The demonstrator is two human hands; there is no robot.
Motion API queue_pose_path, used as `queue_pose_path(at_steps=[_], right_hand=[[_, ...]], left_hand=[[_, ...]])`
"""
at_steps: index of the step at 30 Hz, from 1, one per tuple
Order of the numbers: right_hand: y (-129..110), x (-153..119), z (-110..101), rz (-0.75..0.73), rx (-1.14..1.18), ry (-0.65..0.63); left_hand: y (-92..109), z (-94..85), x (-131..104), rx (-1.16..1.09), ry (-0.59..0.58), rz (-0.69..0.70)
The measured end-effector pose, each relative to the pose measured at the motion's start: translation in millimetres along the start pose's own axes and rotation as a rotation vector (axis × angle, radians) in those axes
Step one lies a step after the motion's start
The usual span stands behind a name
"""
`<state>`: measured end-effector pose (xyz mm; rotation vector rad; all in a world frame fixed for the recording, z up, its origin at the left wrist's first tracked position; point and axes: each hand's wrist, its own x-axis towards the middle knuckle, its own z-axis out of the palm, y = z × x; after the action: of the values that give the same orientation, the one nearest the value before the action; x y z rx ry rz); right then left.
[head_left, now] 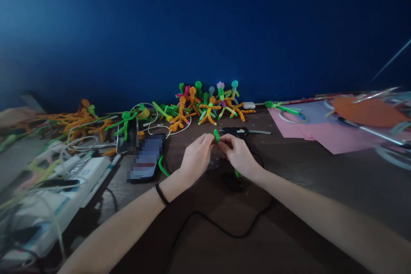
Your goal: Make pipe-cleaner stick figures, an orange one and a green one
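Between the fingertips of both my hands stands a green pipe cleaner (216,135), coiled at its top. My left hand (198,155), with a black band at the wrist, pinches it from the left. My right hand (238,155) grips it from the other side with thumb and fingers closed. A bit of green shows below the right palm; whether it belongs to the same piece I cannot tell. Just behind the right hand lies a black glue gun (236,131). Beside my left forearm, another green pipe cleaner (163,166) rests on the dark table (221,248).
Several pipe-cleaner figures (210,109) stand against the blue wall. A phone (147,158) lies left of my hands, with a power strip (64,205) and cables further left. A black cord (224,234) crosses the table in front. Pink paper (340,139) is at right; another person's hand (17,117) is far left.
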<state>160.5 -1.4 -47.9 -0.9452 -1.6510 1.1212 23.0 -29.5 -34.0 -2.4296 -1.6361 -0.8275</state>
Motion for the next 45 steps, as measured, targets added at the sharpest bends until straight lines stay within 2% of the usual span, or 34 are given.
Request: queue_pose_path(at_steps=[6, 17, 24, 29, 32, 35, 41, 45], right_hand=[[-4, -1, 2, 0.061, 0.061, -0.001], [2, -4, 4, 0.051, 0.136, 0.007], [0, -6, 8, 0.078, 0.225, 0.011], [1, -5, 9, 0.114, 0.300, 0.025], [-1, -4, 7, 0.139, 0.324, 0.010], [-4, -4, 6, 0.175, 0.372, -0.002], [-9, -4, 5, 0.254, 0.519, -0.010], [-11, -4, 4, 0.251, 0.568, -0.009]], left_hand=[[-3, 0.8, 0, 0.125, 0.027, 0.063], [-4, 2.9, -3, 0.129, 0.117, 0.128], [-5, 4.6, -4, 0.009, 0.117, 0.109], [-1, -0.5, -1, -0.125, 0.032, 0.045], [-1, -3.6, 1, -0.153, 0.027, 0.033], [-3, -4.7, 2, -0.118, 0.030, 0.048], [-4, -5.4, 1, 0.087, 0.082, 0.104], [-1, -7.3, 1, 0.082, 0.075, 0.096]])
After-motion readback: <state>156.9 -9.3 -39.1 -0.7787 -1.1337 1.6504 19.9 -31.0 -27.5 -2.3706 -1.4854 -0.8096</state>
